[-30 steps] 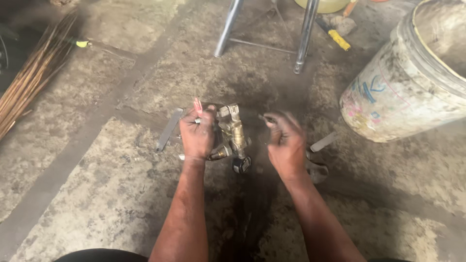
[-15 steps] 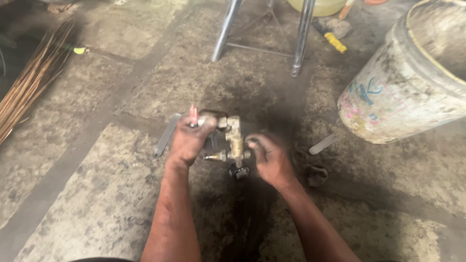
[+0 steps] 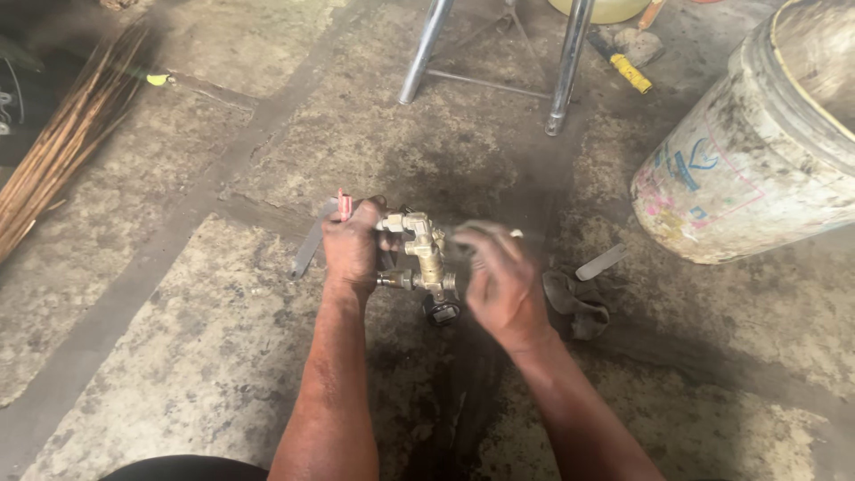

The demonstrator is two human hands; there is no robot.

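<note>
A grimy plastic bucket (image 3: 757, 151), cut off by the frame's edge, is standing well right of the brass valve (image 3: 426, 254). The left hand (image 3: 352, 245) is gripping the valve's left side, hiding it. The right hand (image 3: 503, 285) is blurring beside it, grip unclear. A crumpled rag (image 3: 577, 303) is lying on the rough floor (image 3: 178, 312), right of the valve.

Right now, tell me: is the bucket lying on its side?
No, the bucket stands upright on the floor at the right, open mouth facing up, away from the hands.
</note>
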